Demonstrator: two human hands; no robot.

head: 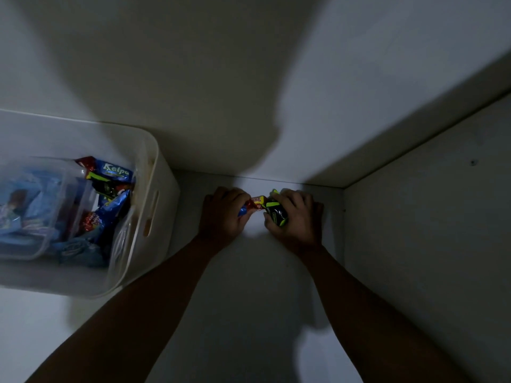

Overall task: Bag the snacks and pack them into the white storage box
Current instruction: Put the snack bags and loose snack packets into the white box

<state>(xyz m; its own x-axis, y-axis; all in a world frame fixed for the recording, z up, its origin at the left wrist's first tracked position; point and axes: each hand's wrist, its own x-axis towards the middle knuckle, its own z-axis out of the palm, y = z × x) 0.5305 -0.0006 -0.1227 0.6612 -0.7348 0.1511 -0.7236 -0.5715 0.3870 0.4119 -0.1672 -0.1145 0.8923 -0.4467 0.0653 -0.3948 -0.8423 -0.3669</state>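
Both my arms reach to the back of a dim white shelf. My left hand (pixel 222 214) is closed around a small red, yellow and blue snack packet (pixel 254 205). My right hand (pixel 294 217) grips black and neon-green snack packets (pixel 275 211) right beside it. The two hands almost touch. The white storage box (pixel 154 194) stands at the left on the same shelf, with several snack packets (pixel 110 194) and clear plastic bags (pixel 41 205) of snacks inside it.
The shelf's back wall (pixel 221 92) rises right behind my hands. A side wall (pixel 428 217) closes the space at the right. The box has a slot handle (pixel 152 214) on the side facing my left hand. The light is low.
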